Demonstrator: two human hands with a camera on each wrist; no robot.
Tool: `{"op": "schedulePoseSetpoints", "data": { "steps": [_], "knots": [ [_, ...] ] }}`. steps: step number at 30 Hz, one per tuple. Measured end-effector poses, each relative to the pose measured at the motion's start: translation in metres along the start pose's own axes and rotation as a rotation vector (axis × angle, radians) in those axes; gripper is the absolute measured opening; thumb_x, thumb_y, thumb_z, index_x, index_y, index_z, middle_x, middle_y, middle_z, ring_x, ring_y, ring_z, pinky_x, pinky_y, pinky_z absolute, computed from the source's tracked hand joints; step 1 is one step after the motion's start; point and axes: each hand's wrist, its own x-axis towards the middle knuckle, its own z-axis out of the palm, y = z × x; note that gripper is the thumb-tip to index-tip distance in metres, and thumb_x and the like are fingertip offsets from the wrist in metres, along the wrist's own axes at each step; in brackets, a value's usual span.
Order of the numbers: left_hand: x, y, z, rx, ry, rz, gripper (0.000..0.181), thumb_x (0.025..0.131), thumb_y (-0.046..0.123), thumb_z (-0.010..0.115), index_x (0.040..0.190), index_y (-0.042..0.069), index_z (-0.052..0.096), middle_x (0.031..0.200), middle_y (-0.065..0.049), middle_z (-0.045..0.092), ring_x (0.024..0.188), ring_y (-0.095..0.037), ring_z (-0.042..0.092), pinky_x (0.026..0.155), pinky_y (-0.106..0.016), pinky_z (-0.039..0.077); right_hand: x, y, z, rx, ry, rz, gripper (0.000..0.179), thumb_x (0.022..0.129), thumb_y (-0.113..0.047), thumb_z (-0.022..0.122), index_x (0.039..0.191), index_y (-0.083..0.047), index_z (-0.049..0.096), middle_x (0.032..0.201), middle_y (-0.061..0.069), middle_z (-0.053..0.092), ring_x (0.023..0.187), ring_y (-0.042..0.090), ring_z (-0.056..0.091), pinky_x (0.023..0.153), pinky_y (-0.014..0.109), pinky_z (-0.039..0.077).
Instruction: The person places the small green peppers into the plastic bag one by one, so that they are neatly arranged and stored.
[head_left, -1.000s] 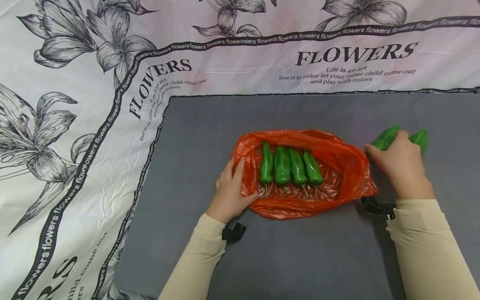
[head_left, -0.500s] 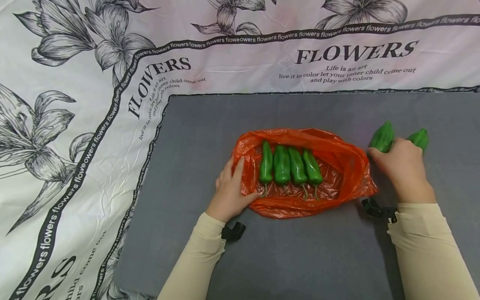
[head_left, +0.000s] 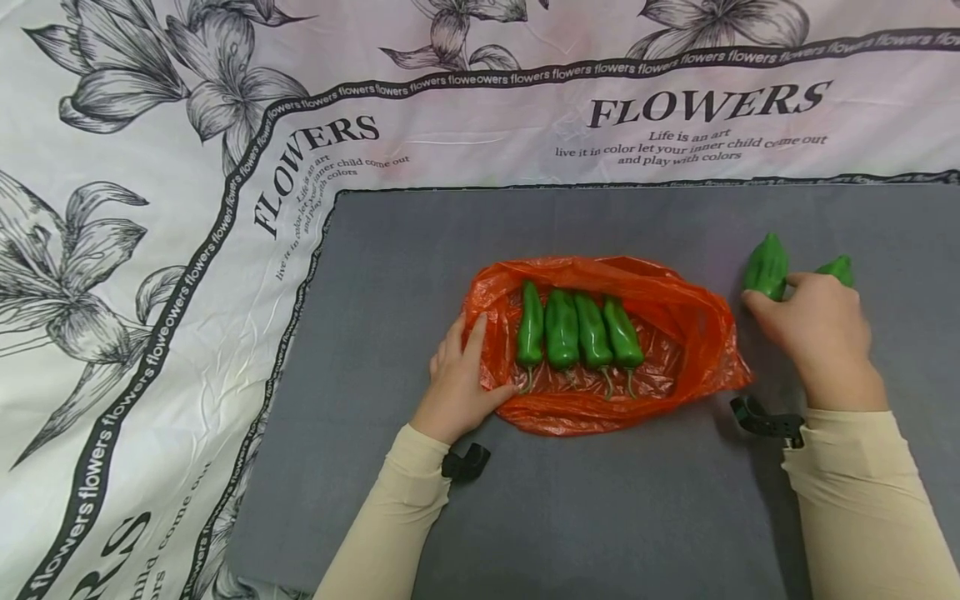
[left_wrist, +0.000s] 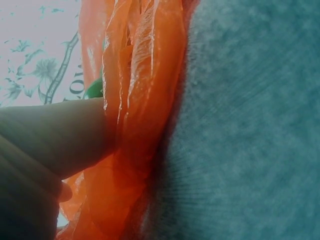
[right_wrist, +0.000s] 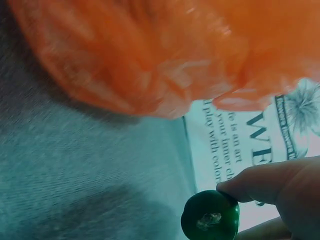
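Note:
An orange-red plastic bag (head_left: 701, 333) lies with its mouth spread wide, and several green peppers (head_left: 562, 331) rest side by side inside it, stems towards the person. At the bag's left end my left hand (head_left: 457, 383) holds the rim; in the left wrist view the thumb (left_wrist: 60, 135) runs behind the plastic. To the right of the bag, my right hand (head_left: 821, 333) pinches a green pepper (head_left: 767, 267) between thumb and fingers. The right wrist view shows this pepper (right_wrist: 210, 217) end-on. Another green pepper (head_left: 837, 269) is partly hidden behind that hand.
A grey mat (head_left: 375, 333) lies under everything. Around it runs a white cloth (head_left: 480, 158) printed with flowers and lettering, along the far and left sides. Black straps with camera mounts (head_left: 767, 421) sit on both wrists.
The right hand has shifted slightly right and towards the person. The pepper it pinches has swung from a slant to nearly straight away from the person. The left hand and bag stay put.

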Motion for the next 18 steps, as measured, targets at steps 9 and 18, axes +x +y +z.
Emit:
{"op": "schedulePoseSetpoints", "data": {
  "steps": [9,18],
  "knots": [
    [0.000,0.000,0.000,-0.003,-0.006,-0.001,0.112,0.083,0.036,0.091,0.168,0.011,0.022,0.170,-0.022,0.017,0.149,-0.047,0.029,0.118,-0.065,0.023,-0.018,-0.020,-0.015,0.008,0.052,-0.042,0.059,0.100,-0.058,0.050,0.112,-0.002,0.065,0.076,0.015,0.065,0.080,0.042,0.059,0.046,0.040,0.040],
    [0.000,0.002,0.000,-0.011,-0.013,-0.013,0.113,0.083,0.037,0.091,0.168,0.012,0.022,0.170,-0.022,0.017,0.149,-0.046,0.028,0.118,-0.063,0.024,-0.032,-0.041,-0.026,0.021,0.102,-0.073,0.056,0.100,-0.058,0.050,0.104,-0.004,0.064,0.058,0.003,0.060,0.068,0.033,0.055,0.046,0.040,0.038]
  ]
}}
